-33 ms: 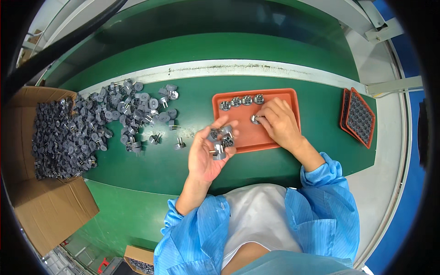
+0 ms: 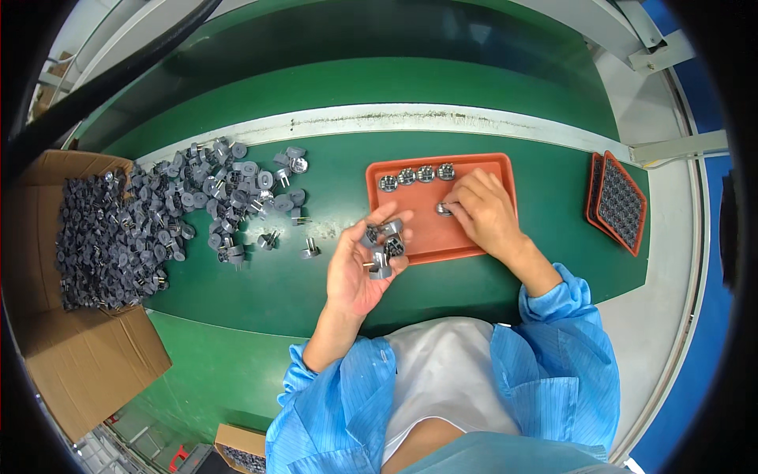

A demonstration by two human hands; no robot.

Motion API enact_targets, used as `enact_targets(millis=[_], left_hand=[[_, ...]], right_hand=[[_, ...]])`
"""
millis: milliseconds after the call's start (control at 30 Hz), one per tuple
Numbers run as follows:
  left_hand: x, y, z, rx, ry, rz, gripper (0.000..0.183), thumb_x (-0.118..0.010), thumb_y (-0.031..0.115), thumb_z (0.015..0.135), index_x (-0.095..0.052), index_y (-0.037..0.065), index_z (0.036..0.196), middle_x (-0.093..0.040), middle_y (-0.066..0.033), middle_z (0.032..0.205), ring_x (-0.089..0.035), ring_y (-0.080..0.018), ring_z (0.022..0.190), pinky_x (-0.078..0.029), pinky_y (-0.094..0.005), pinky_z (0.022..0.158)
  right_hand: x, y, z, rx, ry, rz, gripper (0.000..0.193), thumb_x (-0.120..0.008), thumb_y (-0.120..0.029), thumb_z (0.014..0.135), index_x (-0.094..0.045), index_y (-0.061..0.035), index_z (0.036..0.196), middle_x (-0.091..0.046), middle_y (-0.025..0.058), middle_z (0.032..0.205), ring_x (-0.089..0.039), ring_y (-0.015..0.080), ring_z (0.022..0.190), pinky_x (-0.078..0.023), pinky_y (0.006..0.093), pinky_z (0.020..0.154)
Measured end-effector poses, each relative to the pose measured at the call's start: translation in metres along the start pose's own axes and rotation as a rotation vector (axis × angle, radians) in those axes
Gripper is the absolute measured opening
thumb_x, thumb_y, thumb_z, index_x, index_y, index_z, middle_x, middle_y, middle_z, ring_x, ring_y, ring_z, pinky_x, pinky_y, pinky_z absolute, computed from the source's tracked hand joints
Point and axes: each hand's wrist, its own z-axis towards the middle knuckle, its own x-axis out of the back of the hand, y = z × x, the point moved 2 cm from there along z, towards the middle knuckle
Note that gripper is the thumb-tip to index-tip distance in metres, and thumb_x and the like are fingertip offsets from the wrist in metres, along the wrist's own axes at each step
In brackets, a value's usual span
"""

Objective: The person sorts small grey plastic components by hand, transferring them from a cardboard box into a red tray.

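My left hand (image 2: pixel 353 272) is turned palm up, its fingers curled around several round grey plug pieces (image 2: pixel 380 267) with metal pins. Over the orange-red tray (image 2: pixel 410 225), my right hand (image 2: pixel 485 213) pinches one such plug piece (image 2: pixel 444 209) between thumb and fingertips. It is held low, close to the tray's bottom; whether it touches cannot be made out. Along the tray's far edge stands a row of plug pieces (image 2: pixel 407 175). The curled fingers of my right hand partly cover the tray's right side.
A heap of loose plug pieces (image 2: pixel 185 197) spills from a tipped cardboard box (image 2: pixel 95 347) on the left. Stray plug pieces (image 2: pixel 309 250) lie between heap and left hand. Two filled trays (image 2: pixel 620 201) overlap at the far right. A white ledge (image 2: pixel 347 118) borders the green table (image 2: pixel 268 300).
My right hand has moved slightly to the right and nearer with its plug piece. My left hand has shifted a little to the right, still holding its pieces.
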Motion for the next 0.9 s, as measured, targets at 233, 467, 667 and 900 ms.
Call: enact_targets(millis=[233, 467, 667, 900], left_hand=[[-0.004, -0.006, 0.001, 0.014, -0.047, 0.227, 0.059, -0.036, 0.048, 0.112, -0.051, -0.001, 0.140, -0.061, -0.0138, 0.120, -0.056, -0.0178, 0.090, -0.043, -0.0235, 0.054], [-0.005, -0.007, 0.006, 0.111, 0.014, 0.344, 0.055, -0.040, 0.046, 0.112, -0.051, 0.001, 0.141, -0.063, -0.0124, 0.116, -0.059, -0.0190, 0.088, -0.043, -0.0239, 0.054], [-0.004, 0.000, 0.009, 0.046, 0.076, 0.302, 0.053, -0.042, 0.042, 0.111, -0.043, 0.004, 0.148, -0.061, -0.0179, 0.121, -0.056, -0.0223, 0.089, -0.044, -0.0238, 0.054], [-0.001, 0.001, 0.018, 0.039, 0.083, 0.259, 0.051, -0.044, 0.040, 0.111, -0.036, 0.010, 0.153, -0.061, -0.0197, 0.123, -0.057, -0.0227, 0.090, -0.044, -0.0241, 0.052]], right_hand=[[0.016, 0.036, 0.015, -0.098, 0.071, -0.176, 0.006, -0.077, -0.009, 0.079, -0.071, -0.0088, 0.081, -0.058, 0.0040, 0.086, -0.054, 0.0251, 0.089, -0.041, 0.0396, 0.077], [0.010, 0.040, 0.020, -0.048, 0.160, -0.174, 0.013, -0.079, -0.009, 0.078, -0.072, -0.0083, 0.089, -0.060, 0.0028, 0.089, -0.055, 0.0241, 0.092, -0.042, 0.0392, 0.077], [0.015, 0.015, 0.012, -0.043, 0.171, -0.141, 0.013, -0.078, -0.008, 0.080, -0.071, -0.0069, 0.091, -0.061, 0.0056, 0.090, -0.058, 0.0264, 0.088, -0.044, 0.0405, 0.077], [0.001, -0.005, -0.004, 0.007, 0.052, -0.103, 0.014, -0.074, -0.009, 0.085, -0.075, -0.0070, 0.098, -0.062, 0.0055, 0.091, -0.061, 0.0259, 0.087, -0.045, 0.0400, 0.077]])
